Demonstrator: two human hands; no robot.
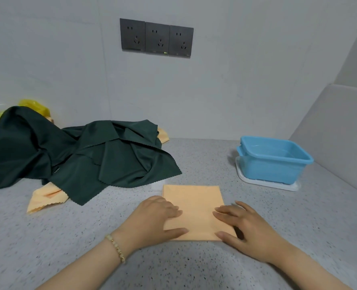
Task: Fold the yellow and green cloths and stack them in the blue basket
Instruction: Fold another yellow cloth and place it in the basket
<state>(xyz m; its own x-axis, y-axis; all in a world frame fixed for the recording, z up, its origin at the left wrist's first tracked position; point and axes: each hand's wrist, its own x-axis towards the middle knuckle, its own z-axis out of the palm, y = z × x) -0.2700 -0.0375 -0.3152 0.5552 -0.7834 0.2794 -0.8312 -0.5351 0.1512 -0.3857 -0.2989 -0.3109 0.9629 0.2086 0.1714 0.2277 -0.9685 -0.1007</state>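
Observation:
A yellow-orange cloth, folded into a flat rectangle, lies on the speckled grey counter in front of me. My left hand rests flat on its left side with fingers straight. Flat on the cloth's right edge lies my right hand, fingers extended. To the left, several dark green cloths sit in a crumpled heap. Another yellow-orange cloth pokes out from under the heap. The blue basket stands at the right on a white lid and looks empty.
Three dark wall sockets are mounted on the back wall. A yellow plastic bag lies behind the green heap at far left. A grey wall panel rises just right of the basket. Bare counter lies between heap and basket.

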